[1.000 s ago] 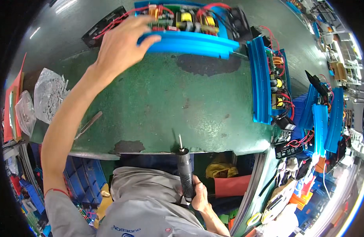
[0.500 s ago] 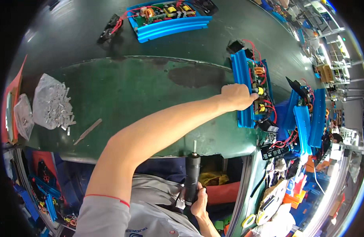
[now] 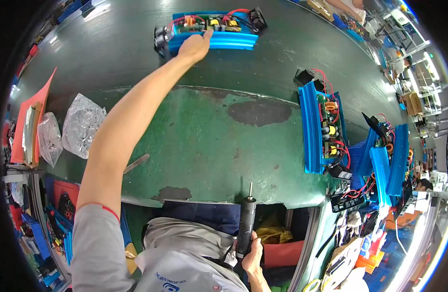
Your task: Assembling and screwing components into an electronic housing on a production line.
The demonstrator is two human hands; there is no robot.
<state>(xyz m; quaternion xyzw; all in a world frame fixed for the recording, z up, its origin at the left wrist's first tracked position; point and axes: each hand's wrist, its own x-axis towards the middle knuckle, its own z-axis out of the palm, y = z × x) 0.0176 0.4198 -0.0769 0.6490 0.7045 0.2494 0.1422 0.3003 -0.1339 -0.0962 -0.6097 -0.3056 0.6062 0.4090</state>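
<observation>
My left arm stretches out to the far side, where my left hand [image 3: 194, 47] is closed over the near wall of a blue metal housing [image 3: 233, 42]. A circuit board with yellow coils and red wires lies in that housing. Black end pieces hang on wires at both its ends. Low in the view, my right hand [image 3: 253, 255] is wrapped around a black electric screwdriver [image 3: 246, 225], its bit pointing up and away from me, just at the bench's near edge. A second blue housing [image 3: 311, 127] with a similar board stands at the right, apart from both hands.
More blue housings [image 3: 382, 163] are piled at the far right. On the left lie a clear bag of small parts [image 3: 81, 127], another clear bag [image 3: 50, 138], a thin flat strip [image 3: 136, 163] and an orange folder [image 3: 45, 97]. The green bench top [image 3: 209, 151] has worn dark patches.
My left hand has left the right-hand housing and gone far left onto the back one. That housing's left black end piece now sits closer to it. The view has shifted; the screwdriver stays in my right hand.
</observation>
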